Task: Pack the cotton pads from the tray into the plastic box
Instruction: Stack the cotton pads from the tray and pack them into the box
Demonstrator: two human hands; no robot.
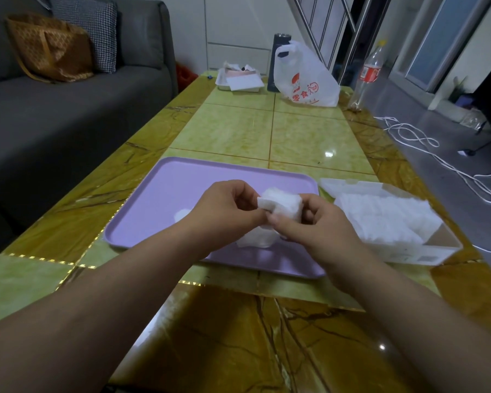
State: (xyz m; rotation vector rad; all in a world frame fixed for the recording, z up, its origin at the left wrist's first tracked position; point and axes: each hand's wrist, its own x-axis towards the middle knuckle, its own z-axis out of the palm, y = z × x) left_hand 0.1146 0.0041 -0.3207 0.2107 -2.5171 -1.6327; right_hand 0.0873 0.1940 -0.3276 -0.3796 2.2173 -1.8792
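Note:
A stack of white cotton pads (281,205) is held above the lilac tray (165,194), pinched from the left by my left hand (227,208) and from the right by my right hand (309,225). More cotton pads (255,239) lie on the tray just under my hands, and a small one (182,214) shows behind my left wrist. The clear plastic box (442,251) stands right of the tray, with rows of white pads (386,217) inside. Its open lid (349,185) lies at the box's far side.
At the far end of the green tiled table (309,131) are a white plastic bag (304,78), a dark flask (278,58), a white dish with papers (238,80) and a clear bottle (366,78). A grey sofa (68,109) runs along the left. White cables (425,148) lie on the floor to the right.

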